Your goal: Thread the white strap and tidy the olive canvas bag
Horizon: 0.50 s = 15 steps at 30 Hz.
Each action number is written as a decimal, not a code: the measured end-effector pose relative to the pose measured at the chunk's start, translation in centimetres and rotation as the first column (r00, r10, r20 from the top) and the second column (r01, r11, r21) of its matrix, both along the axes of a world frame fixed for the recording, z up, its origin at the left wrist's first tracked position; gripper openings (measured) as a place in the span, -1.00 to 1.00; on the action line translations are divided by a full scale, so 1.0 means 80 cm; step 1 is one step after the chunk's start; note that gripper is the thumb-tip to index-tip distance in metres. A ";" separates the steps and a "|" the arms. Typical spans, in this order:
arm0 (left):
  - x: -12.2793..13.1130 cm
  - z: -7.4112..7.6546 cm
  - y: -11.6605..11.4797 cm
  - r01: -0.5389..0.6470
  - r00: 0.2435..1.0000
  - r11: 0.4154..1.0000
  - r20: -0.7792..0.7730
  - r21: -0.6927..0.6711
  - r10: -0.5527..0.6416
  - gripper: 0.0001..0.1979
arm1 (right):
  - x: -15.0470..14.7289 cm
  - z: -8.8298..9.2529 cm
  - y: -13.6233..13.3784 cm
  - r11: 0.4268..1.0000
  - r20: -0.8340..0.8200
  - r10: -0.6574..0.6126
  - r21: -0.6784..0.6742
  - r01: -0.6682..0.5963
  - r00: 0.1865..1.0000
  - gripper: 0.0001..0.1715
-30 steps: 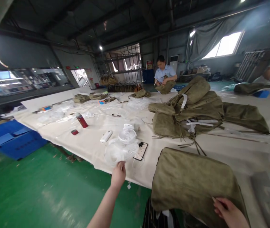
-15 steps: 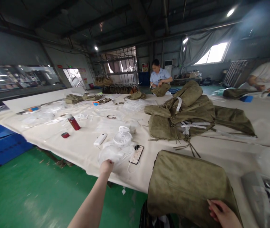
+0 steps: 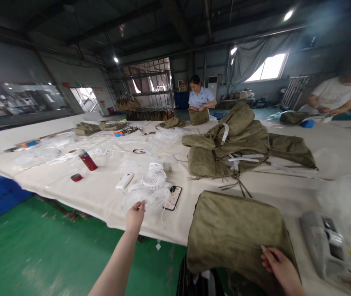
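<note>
My left hand (image 3: pixel 135 214) reaches out to the table's near edge and pinches a clear plastic bag (image 3: pixel 141 197) that lies under a small white fan (image 3: pixel 153 179). A phone (image 3: pixel 172 197) with a white cable rests just right of the bag. My right hand (image 3: pixel 278 269) lies flat on the near corner of a folded olive-green fabric bundle (image 3: pixel 237 234) at the table's front edge, fingers pressed on the cloth.
A white remote-like device (image 3: pixel 124 181), a red bottle (image 3: pixel 87 159) and a red tape roll (image 3: pixel 76 177) sit to the left. A heap of olive fabric (image 3: pixel 240 144) fills the middle. A grey tool (image 3: pixel 326 246) lies at right. Two people work at the far side; green floor lies below left.
The view has swung to the right, bringing the grey tool and the person at far right further in. My left hand stays on the plastic bag; my right hand shifted slightly on the bundle.
</note>
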<state>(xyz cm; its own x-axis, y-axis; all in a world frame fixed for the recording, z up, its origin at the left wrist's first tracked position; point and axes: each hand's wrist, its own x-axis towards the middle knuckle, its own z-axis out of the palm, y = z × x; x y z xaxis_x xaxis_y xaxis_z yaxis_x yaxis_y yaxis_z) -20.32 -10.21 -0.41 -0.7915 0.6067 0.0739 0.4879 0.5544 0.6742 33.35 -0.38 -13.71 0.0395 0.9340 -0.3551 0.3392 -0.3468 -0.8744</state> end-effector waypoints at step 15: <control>0.329 -0.040 0.047 0.702 0.486 0.695 0.609 0.156 -0.627 -0.82 | -0.026 0.059 -0.022 0.918 0.362 -0.070 0.389 -0.082 0.930 -0.86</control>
<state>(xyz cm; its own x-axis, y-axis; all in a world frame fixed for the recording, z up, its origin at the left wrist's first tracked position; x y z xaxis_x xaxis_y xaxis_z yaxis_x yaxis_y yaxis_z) 5.98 -6.48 -3.60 0.0030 0.9438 -0.3305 0.2748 0.3170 0.9077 31.27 -2.18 -9.01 0.0875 0.9932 0.0763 0.6580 -0.0001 -0.7530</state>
